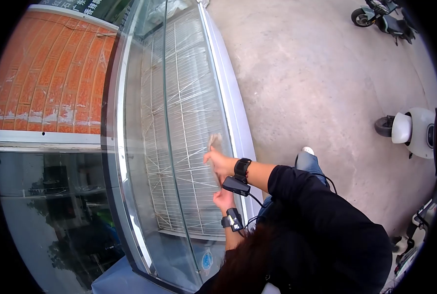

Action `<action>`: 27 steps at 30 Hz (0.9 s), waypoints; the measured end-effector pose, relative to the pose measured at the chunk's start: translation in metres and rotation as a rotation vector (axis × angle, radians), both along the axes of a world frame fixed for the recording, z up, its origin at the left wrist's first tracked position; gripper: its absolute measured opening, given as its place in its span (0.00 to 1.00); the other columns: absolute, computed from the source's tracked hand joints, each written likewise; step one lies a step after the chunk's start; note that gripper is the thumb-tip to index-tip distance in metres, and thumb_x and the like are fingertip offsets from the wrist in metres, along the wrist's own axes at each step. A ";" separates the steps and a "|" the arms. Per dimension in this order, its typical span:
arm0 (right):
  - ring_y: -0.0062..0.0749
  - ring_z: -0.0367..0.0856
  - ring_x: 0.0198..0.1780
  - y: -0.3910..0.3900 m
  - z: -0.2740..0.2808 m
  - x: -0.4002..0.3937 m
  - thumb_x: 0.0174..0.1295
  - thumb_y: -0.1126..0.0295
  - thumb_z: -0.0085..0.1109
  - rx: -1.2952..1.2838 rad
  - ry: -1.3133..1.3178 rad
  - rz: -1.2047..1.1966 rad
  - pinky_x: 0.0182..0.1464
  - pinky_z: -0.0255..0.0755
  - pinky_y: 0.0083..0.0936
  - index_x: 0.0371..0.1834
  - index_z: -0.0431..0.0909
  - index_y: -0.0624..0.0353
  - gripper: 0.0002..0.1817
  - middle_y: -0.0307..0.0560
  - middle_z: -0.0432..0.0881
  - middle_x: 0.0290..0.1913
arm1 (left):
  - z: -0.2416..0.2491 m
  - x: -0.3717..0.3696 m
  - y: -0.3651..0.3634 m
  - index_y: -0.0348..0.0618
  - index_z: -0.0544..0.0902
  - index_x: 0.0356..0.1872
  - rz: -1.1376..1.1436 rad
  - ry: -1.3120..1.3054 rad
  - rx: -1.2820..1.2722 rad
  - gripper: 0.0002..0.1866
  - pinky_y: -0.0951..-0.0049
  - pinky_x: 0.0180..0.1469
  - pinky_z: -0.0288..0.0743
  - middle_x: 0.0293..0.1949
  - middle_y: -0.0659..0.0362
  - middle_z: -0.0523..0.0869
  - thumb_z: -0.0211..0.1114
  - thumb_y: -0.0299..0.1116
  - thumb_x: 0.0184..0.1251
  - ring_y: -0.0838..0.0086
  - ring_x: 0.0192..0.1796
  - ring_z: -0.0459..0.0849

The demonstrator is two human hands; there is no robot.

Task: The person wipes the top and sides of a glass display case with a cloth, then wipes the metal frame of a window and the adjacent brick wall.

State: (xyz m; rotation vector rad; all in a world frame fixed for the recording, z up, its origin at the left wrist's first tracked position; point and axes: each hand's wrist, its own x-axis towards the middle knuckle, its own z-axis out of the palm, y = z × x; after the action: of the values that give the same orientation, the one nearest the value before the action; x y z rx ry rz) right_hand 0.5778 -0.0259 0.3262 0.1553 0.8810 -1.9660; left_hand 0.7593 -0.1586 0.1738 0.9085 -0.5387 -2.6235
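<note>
My right hand (219, 161) is closed on a thin beige-grey cloth (215, 141), which sticks out past its fingers. Just below it, my left hand (224, 200) has its fingers curled at the lower end of the same cloth. Both hands are over the near side of a long glass display case (186, 122). Inside the case, a white wire rack (179, 93) shows through the glass. Black straps with small dark devices and cables sit on both wrists.
A brick-patterned orange wall (51, 68) and a dark window (56, 210) stand beyond the case. Concrete floor (297, 73) lies to the right. A scooter (385, 22), a white scooter (417, 133) and another vehicle are parked there. Clear plastic (172, 10) lies at the case's far end.
</note>
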 end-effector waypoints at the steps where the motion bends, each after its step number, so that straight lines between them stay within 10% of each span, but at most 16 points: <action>1: 0.42 0.25 0.68 -0.001 0.003 -0.009 0.29 0.73 0.51 -0.002 -0.157 -0.023 0.63 0.34 0.42 0.66 0.32 0.56 0.55 0.53 0.30 0.68 | -0.002 0.000 -0.003 0.23 0.64 0.48 -0.013 -0.015 -0.006 0.31 0.64 0.62 0.55 0.52 0.44 0.68 0.47 0.30 0.37 0.57 0.56 0.65; 6: 0.44 0.25 0.68 0.007 -0.001 -0.050 0.31 0.73 0.51 0.010 -0.177 0.070 0.62 0.36 0.44 0.66 0.35 0.48 0.53 0.52 0.29 0.68 | 0.006 -0.030 0.018 0.23 0.65 0.48 -0.031 -0.081 -0.024 0.27 0.65 0.61 0.56 0.53 0.44 0.67 0.46 0.27 0.41 0.60 0.56 0.66; 8: 0.45 0.25 0.68 0.004 -0.022 -0.069 0.31 0.73 0.50 -0.026 -0.155 0.108 0.62 0.36 0.45 0.66 0.37 0.45 0.52 0.51 0.30 0.68 | 0.055 -0.062 0.063 0.23 0.67 0.44 -0.265 -0.662 -1.061 0.21 0.71 0.55 0.61 0.48 0.46 0.71 0.44 0.23 0.46 0.63 0.51 0.69; 10: 0.47 0.24 0.68 0.004 -0.030 -0.093 0.32 0.73 0.50 -0.135 0.245 0.140 0.60 0.38 0.49 0.66 0.40 0.39 0.50 0.48 0.31 0.68 | 0.075 -0.093 0.071 0.23 0.68 0.43 -0.199 -0.707 -1.049 0.19 0.73 0.53 0.63 0.45 0.48 0.72 0.44 0.22 0.47 0.65 0.48 0.70; 12: 0.44 0.27 0.68 0.009 -0.010 -0.127 0.36 0.76 0.49 -0.149 0.027 0.146 0.62 0.38 0.43 0.65 0.42 0.47 0.46 0.50 0.32 0.68 | 0.071 -0.112 0.049 0.23 0.69 0.41 -0.138 -0.756 -1.034 0.16 0.75 0.50 0.64 0.42 0.49 0.73 0.43 0.20 0.48 0.67 0.45 0.71; 14: 0.41 0.30 0.68 0.016 0.002 -0.150 0.41 0.80 0.48 -0.156 -0.199 0.163 0.64 0.39 0.38 0.64 0.44 0.54 0.41 0.52 0.32 0.67 | 0.037 -0.107 -0.001 0.23 0.69 0.38 0.137 -0.172 -0.215 0.14 0.75 0.48 0.65 0.39 0.52 0.74 0.44 0.21 0.50 0.68 0.43 0.72; 15: 0.43 0.31 0.67 0.016 -0.003 -0.157 0.36 0.77 0.49 -0.203 -0.018 0.203 0.61 0.41 0.42 0.65 0.42 0.48 0.46 0.49 0.33 0.68 | 0.070 -0.142 0.036 0.26 0.39 0.61 0.531 0.319 0.454 0.47 0.55 0.68 0.34 0.64 0.43 0.44 0.41 0.23 0.27 0.55 0.68 0.39; 18: 0.43 0.35 0.66 0.007 0.010 -0.194 0.30 0.74 0.50 -0.131 -0.152 0.191 0.57 0.46 0.45 0.65 0.45 0.45 0.49 0.46 0.39 0.66 | 0.164 -0.226 0.111 0.26 0.38 0.61 0.642 0.512 0.663 0.46 0.55 0.68 0.33 0.65 0.44 0.43 0.41 0.23 0.28 0.55 0.68 0.37; 21: 0.43 0.36 0.66 0.004 0.002 -0.220 0.30 0.72 0.51 -0.124 -0.258 0.165 0.56 0.47 0.45 0.62 0.50 0.47 0.45 0.47 0.43 0.65 | 0.141 -0.235 0.085 0.27 0.37 0.61 0.689 0.504 0.670 0.47 0.55 0.68 0.31 0.65 0.45 0.41 0.41 0.24 0.29 0.55 0.68 0.36; 23: 0.44 0.41 0.65 -0.012 -0.038 -0.240 0.32 0.72 0.51 -0.065 0.795 0.349 0.56 0.49 0.43 0.56 0.55 0.51 0.38 0.49 0.47 0.62 | 0.144 -0.259 0.085 0.28 0.37 0.61 0.757 0.490 0.734 0.47 0.55 0.68 0.30 0.65 0.46 0.40 0.41 0.24 0.29 0.55 0.67 0.36; 27: 0.45 0.46 0.63 -0.017 -0.019 -0.291 0.34 0.73 0.51 -0.095 0.218 0.246 0.56 0.50 0.41 0.49 0.58 0.53 0.31 0.51 0.52 0.58 | 0.154 -0.313 0.090 0.29 0.39 0.62 0.661 0.481 0.653 0.47 0.56 0.68 0.30 0.65 0.47 0.40 0.41 0.22 0.27 0.56 0.68 0.37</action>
State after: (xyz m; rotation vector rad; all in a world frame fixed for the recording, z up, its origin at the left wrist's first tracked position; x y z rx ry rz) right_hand 0.2871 -0.0427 0.3069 -0.2170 0.8975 -1.8098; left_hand 0.4467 -0.0691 0.3273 0.4425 0.6637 -2.2489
